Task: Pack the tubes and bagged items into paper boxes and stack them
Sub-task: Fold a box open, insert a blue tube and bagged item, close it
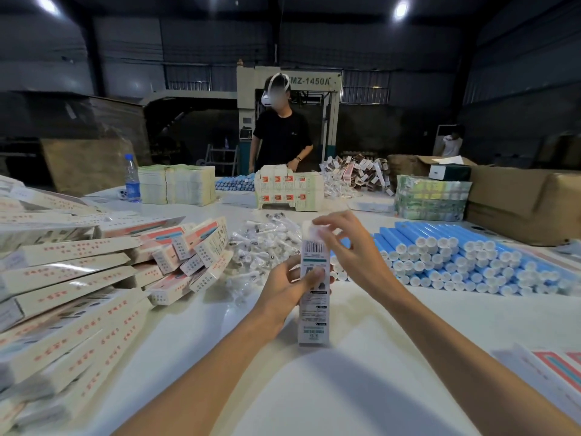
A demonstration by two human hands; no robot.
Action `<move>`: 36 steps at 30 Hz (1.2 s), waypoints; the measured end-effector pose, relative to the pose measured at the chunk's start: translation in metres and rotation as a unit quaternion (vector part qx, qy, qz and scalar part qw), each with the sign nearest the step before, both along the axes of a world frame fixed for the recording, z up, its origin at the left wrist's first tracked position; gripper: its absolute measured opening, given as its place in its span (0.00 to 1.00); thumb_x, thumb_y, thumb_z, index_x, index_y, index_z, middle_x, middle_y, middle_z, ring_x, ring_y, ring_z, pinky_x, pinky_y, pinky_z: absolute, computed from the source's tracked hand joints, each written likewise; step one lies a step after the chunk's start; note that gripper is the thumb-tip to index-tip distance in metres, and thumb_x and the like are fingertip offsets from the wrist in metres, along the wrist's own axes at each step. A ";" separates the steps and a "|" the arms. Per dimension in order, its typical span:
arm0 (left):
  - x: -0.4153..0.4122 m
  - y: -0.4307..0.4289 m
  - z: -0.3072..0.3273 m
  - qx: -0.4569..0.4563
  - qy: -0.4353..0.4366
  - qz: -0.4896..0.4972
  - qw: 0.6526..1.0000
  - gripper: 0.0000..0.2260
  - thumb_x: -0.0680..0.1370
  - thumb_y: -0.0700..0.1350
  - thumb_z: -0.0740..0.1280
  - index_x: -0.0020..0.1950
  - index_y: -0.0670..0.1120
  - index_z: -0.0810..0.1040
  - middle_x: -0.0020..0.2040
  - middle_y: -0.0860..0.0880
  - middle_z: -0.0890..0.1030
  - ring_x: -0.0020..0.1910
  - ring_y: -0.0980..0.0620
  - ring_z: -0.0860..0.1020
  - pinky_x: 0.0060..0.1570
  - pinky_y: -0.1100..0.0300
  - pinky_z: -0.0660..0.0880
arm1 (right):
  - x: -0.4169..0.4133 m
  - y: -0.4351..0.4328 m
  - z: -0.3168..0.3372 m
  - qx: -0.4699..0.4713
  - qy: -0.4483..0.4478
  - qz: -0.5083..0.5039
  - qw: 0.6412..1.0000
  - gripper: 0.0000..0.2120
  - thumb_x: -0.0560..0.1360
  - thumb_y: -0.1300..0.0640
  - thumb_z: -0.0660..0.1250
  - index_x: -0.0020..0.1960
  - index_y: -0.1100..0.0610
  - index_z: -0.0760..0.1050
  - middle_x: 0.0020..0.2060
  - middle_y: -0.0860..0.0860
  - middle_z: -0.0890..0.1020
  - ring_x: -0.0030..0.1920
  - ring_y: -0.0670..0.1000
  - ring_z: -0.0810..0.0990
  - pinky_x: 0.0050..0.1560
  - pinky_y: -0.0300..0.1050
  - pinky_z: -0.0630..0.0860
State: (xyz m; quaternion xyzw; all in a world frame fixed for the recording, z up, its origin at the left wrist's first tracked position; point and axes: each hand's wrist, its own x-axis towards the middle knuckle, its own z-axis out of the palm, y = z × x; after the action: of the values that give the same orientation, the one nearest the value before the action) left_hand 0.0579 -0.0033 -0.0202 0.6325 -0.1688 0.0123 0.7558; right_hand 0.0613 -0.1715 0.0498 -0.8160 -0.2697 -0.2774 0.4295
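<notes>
Two piles, boxes point(78, 278) and tubes point(456, 259), flank box point(314, 287).

Packed boxes point(72, 278) lie left, bagged items point(264, 243) centre, tubes point(456, 259) right on the table point(361, 372).

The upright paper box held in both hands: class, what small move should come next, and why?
Probably press the top flap shut. The left hand grips the paper box mid-body, standing upright, while the right hand has its fingertips at the top end, so closing looks unfinished.
</notes>
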 end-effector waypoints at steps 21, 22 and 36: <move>-0.005 -0.003 0.004 0.072 -0.174 0.006 0.982 0.28 0.84 0.49 0.73 0.79 0.61 0.64 0.62 0.46 0.86 0.61 0.44 0.85 0.60 0.55 0.82 | -0.012 -0.012 -0.051 0.151 0.075 0.091 0.981 0.18 0.82 0.63 0.70 0.69 0.51 0.75 0.58 0.51 0.83 0.59 0.57 0.80 0.62 0.59 0.79; -0.005 -0.003 0.003 0.077 -0.176 0.012 0.981 0.27 0.83 0.51 0.73 0.79 0.60 0.65 0.62 0.46 0.86 0.60 0.45 0.85 0.59 0.55 0.83 | -0.012 -0.012 -0.049 0.138 0.068 0.085 0.984 0.18 0.81 0.64 0.69 0.68 0.52 0.75 0.58 0.51 0.82 0.59 0.57 0.81 0.62 0.58 0.80; -0.011 -0.002 0.008 0.132 -0.183 0.013 0.974 0.27 0.81 0.50 0.75 0.77 0.58 0.69 0.65 0.52 0.83 0.68 0.51 0.80 0.64 0.50 0.80 | -0.010 -0.020 -0.022 0.228 0.072 0.074 0.968 0.10 0.84 0.57 0.68 0.64 0.51 0.74 0.41 0.58 0.85 0.40 0.54 0.82 0.44 0.48 0.80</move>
State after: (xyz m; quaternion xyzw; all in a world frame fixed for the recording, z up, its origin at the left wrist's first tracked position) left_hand 0.0469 -0.0055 -0.0126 0.7158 -0.2963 0.1150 0.6218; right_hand 0.0514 -0.1913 0.0274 -0.6922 -0.2278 -0.2397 0.6415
